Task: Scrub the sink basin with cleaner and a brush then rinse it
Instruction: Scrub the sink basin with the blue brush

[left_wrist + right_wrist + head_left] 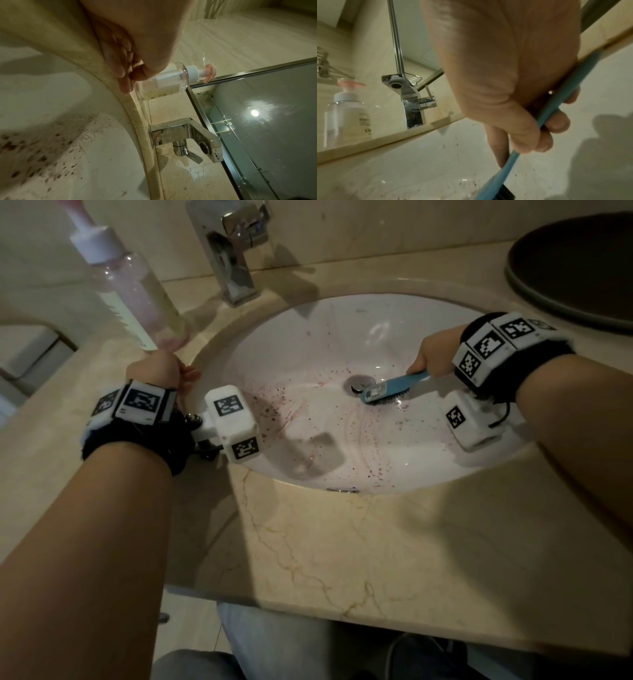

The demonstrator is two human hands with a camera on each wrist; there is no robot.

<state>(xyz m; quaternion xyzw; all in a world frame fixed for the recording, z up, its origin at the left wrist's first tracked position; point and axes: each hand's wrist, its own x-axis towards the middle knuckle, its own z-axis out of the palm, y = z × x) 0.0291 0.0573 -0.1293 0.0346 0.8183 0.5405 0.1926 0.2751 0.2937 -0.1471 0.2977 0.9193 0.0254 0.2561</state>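
The white sink basin [325,344] is flecked with reddish-brown specks, thickest on its left wall [42,155]. My right hand [431,357] grips the handle of a blue brush [383,392] with black bristles. The brush head lies on the basin floor just right of the metal drain [356,381]. In the right wrist view my fingers [556,121] wrap the blue handle [565,92]. My left hand [164,368] rests on the counter at the basin's left rim, holding nothing. Its fingertips [126,81] lie close to the base of a clear pump bottle [133,289].
A chrome faucet [233,251] stands behind the basin, its spout over the back wall. A dark round dish [575,265] sits on the counter at the back right. The beige marble counter [342,542] runs along the front. A mirror [257,121] rises behind the faucet.
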